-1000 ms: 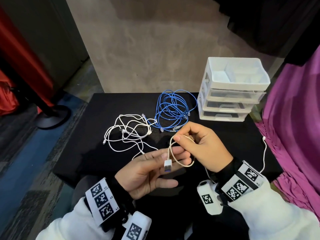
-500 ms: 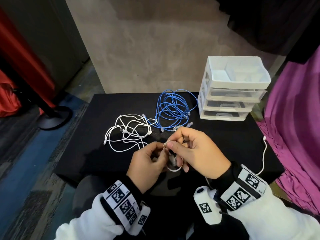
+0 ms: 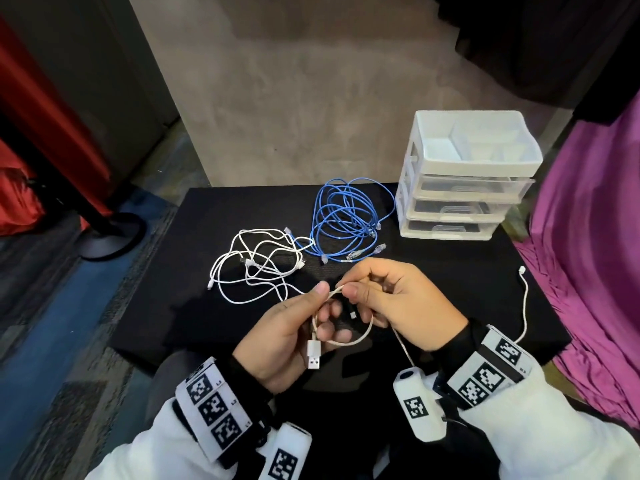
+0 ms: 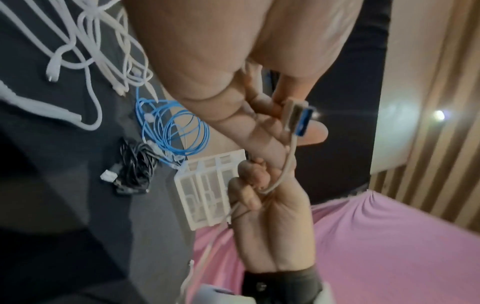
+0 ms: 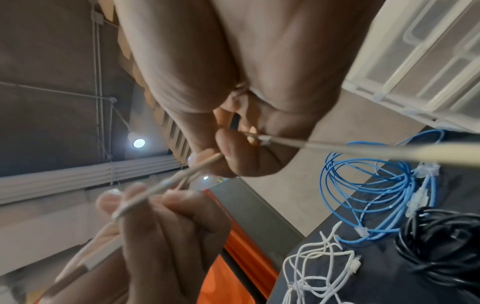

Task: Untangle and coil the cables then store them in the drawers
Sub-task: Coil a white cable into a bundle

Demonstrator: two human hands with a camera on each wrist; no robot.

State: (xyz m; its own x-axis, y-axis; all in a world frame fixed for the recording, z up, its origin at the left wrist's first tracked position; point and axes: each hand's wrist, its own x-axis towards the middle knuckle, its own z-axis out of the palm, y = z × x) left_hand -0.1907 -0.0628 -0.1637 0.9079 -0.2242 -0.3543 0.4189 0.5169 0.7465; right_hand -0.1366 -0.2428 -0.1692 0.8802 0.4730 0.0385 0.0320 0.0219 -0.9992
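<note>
Left hand: the left hand [image 3: 287, 337] sits nearest, fingers [image 3: 330, 330] curled round a small loop of the thin cream-white USB cable [image 3: 360, 337], thumb pressing the strand at the top; the flat white USB plug [image 3: 313, 355] hangs below the palm.
Right hand: the right hand [image 3: 401, 303] pinches the same cable between thumb and forefinger, just beside the left thumb; the free length trails from it down past the wrist and out to the right across the black tabletop [image 3: 450, 271].
Step in hand: judged to be winding the first turns of a coil.
Doing it well: feed the slack with the right hand in even turns, keep the left hand's hold firm so the loop does not spring open, let the cable roll rather than twist, and keep the plug clear of the loop.
Tail end: the far white connector [image 3: 522, 270] lies near the tabletop's right edge; draw it in gently so it does not snag.
Waiting cables: a tangled white cable heap [image 3: 256, 265] and a loose bundle of blue network cable [image 3: 346, 220] lie further back, touching; a black cable bundle [image 5: 441, 242] shows in the wrist views.
Drawers: the white plastic three-drawer unit [image 3: 460, 199] stands at the back right, all drawers closed.
</note>
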